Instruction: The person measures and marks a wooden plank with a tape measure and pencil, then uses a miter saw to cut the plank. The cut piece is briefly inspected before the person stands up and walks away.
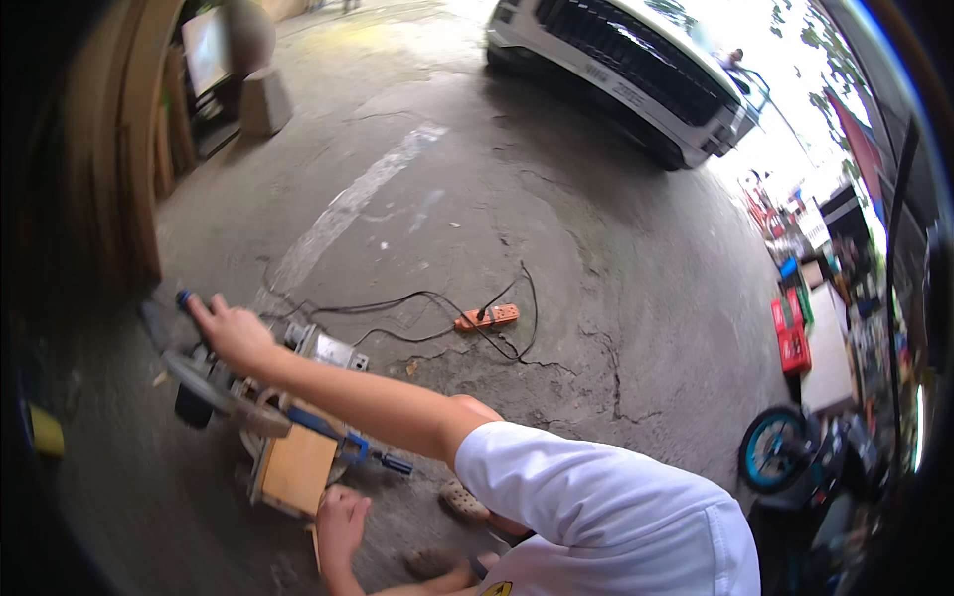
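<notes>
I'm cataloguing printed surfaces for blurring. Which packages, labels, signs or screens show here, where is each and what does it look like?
Screen or pale panel: top left, against the wooden boards; rectangular, whitish, dark frame.
Red crates or boxes: right side, by the cluttered stall; blocky, red, one green edge behind.
Shirt patch: bottom edge, on the white shirt; small, yellow.
Car plate strip: top, on the white car's front; narrow, pale.
Neither hand holds any printed thing.

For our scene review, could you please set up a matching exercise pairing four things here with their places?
Things:
1. power strip
2. white car
3. left hand
4. right hand

Places:
A. at the wooden block's lower edge
B. top of the picture
C. on the handle of the saw
D. on cracked concrete, mid-picture

Pairs: 1-D, 2-B, 3-C, 4-A
</notes>
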The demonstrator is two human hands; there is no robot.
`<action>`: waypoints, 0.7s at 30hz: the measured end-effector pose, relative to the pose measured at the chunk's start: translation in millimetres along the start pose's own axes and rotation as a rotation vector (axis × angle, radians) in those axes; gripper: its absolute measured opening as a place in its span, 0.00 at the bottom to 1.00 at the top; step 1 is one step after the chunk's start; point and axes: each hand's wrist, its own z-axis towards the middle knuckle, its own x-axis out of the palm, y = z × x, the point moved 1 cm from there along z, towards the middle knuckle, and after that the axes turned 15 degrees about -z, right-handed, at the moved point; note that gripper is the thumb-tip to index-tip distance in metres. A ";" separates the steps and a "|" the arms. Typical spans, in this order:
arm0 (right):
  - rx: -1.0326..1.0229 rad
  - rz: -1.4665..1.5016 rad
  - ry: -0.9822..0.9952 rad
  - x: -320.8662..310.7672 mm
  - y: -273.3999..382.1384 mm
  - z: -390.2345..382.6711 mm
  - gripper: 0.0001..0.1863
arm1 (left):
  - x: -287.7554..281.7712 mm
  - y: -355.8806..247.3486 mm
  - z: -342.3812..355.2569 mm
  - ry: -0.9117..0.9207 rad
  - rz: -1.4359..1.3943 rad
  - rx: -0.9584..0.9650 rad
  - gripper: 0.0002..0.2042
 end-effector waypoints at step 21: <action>0.122 0.180 1.434 -265.4 41.3 -380.5 0.20 | 6.4 -291.4 -334.4 -0.522 -0.402 -0.783 0.36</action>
